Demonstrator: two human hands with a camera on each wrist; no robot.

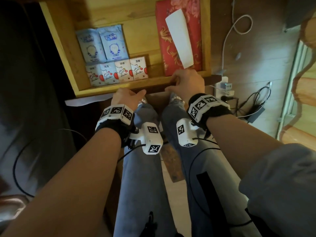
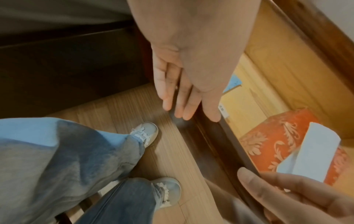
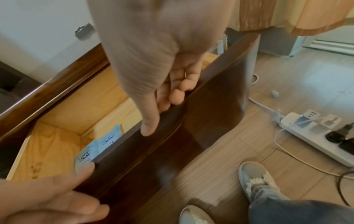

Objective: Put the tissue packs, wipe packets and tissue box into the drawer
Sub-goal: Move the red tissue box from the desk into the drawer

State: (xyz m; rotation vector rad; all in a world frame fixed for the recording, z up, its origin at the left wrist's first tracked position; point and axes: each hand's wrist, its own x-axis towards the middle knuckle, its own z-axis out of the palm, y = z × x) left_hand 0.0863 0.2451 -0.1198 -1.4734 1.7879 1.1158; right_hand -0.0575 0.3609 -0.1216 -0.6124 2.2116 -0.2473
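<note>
The wooden drawer stands pulled out. Inside lie two blue wipe packets, a row of several small tissue packs in front of them, and a red tissue box at the right with a white tissue sticking out. My left hand rests straight-fingered against the dark drawer front; in the left wrist view its fingers lie along the outer face. My right hand grips the front's top edge near the tissue box, with its fingers curled over the inside and the thumb on the rim.
A white power strip with plugs and cables lies on the wood floor right of the drawer. Dark furniture stands at the left. My legs and white shoes are just in front of the drawer. A curtain hangs at the far right.
</note>
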